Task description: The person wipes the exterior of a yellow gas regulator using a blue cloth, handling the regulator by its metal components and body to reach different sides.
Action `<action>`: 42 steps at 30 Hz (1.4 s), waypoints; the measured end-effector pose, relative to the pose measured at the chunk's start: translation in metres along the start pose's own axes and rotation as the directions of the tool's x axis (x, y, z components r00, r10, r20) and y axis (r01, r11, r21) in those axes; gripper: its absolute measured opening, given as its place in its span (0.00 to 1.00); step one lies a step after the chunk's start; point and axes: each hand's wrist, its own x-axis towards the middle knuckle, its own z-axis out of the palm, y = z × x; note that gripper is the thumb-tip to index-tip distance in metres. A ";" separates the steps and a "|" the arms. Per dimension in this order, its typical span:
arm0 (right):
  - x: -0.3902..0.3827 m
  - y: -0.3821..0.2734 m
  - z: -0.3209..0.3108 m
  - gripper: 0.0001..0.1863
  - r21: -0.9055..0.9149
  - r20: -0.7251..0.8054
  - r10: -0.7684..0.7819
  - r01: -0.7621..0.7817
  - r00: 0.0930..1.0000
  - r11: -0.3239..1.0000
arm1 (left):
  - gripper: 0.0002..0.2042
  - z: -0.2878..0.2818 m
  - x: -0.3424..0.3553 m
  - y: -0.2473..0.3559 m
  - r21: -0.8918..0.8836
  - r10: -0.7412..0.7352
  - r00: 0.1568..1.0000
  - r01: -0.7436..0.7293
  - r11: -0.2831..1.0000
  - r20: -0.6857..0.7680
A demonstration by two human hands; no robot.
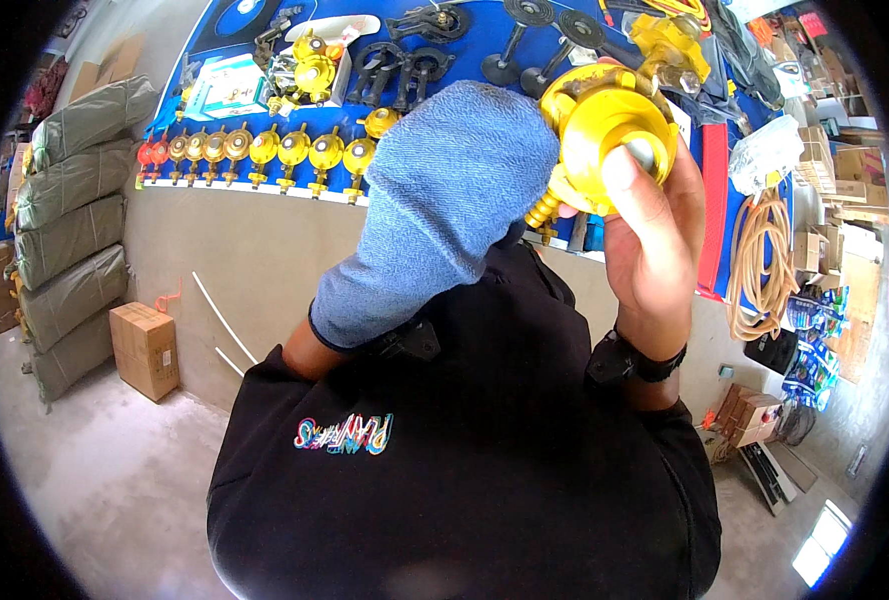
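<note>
A large yellow gas regulator (595, 140) with a ribbed hose nozzle is held up in front of me. My right hand (655, 215) grips it, the thumb across its round face and the fingers around the far side. My left hand (455, 170) is covered down to the wrist by a blue cloth (445, 190), which meets the regulator's left side. The cloth hides those fingers, so their closing cannot be seen. Behind, several smaller gold and yellow regulators (294, 148) stand in a row along the front edge of the blue table (355, 120).
Black pedals (425, 75), a boxed yellow regulator (315, 75) and another yellow fitting (670, 48) lie farther back on the table. A coiled tan hose (762, 265) hangs at the right edge. Wrapped grey bundles (75, 240) and a cardboard box (145, 350) stand at left.
</note>
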 end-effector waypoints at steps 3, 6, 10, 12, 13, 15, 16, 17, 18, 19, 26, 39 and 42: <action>0.000 -0.001 0.001 0.28 0.023 -0.004 0.024 -0.023 1.000 0.999 | 0.12 -0.005 -0.002 -0.002 -0.004 0.091 0.994 -0.092 0.996 -0.067; 0.001 -0.001 -0.003 0.25 0.065 0.032 0.054 -0.056 0.998 0.996 | 0.18 0.005 -0.011 -0.012 -0.110 0.160 0.977 -0.176 0.978 -0.143; -0.001 -0.002 0.001 0.26 0.076 0.010 0.067 -0.067 0.998 0.995 | 0.19 0.008 -0.011 -0.002 -0.068 -0.005 1.000 0.004 0.998 -0.013; -0.001 -0.003 0.002 0.27 0.106 0.007 0.081 -0.082 0.997 0.991 | 0.16 0.016 -0.015 -0.011 -0.227 0.015 1.000 -0.014 0.974 0.001; -0.001 -0.005 0.004 0.27 0.126 -0.008 0.099 -0.097 0.995 0.987 | 0.17 0.017 -0.018 -0.014 -0.273 0.034 0.999 -0.037 0.961 -0.014; -0.001 -0.006 0.004 0.30 0.089 0.015 0.117 -0.118 0.993 0.989 | 0.21 0.017 -0.024 -0.017 -0.330 0.080 0.995 -0.096 0.939 -0.062; -0.001 -0.007 0.001 0.33 0.031 0.054 0.118 -0.120 0.992 0.992 | 0.23 0.016 -0.026 -0.017 -0.341 0.106 0.990 -0.133 0.931 -0.097; -0.002 -0.007 -0.001 0.35 -0.028 0.090 0.121 -0.119 0.989 0.993 | 0.20 0.015 -0.023 -0.015 -0.290 0.080 0.996 -0.088 0.953 -0.042; -0.002 -0.007 -0.001 0.36 -0.032 0.090 0.123 -0.121 0.988 0.992 | 0.16 0.013 -0.018 -0.012 -0.236 0.049 0.999 -0.045 0.971 0.012; -0.002 -0.007 -0.001 0.36 -0.036 0.090 0.126 -0.123 0.988 0.992 | 0.15 0.014 -0.016 -0.010 -0.198 0.027 0.999 -0.023 0.980 0.019; 0.002 0.001 0.000 0.32 0.007 0.022 -0.079 0.079 0.997 0.997 | 0.15 0.007 -0.011 -0.002 -0.092 -0.062 0.998 0.063 0.994 0.010; 0.005 0.000 -0.002 0.34 -0.241 0.048 -0.077 0.087 0.996 0.967 | 0.17 0.004 0.000 -0.002 -0.192 -0.077 0.997 0.081 0.978 0.030; 0.007 -0.001 0.002 0.34 -0.220 0.041 -0.098 0.104 0.994 0.970 | 0.18 0.003 -0.001 -0.003 -0.234 -0.113 0.994 0.111 0.966 0.005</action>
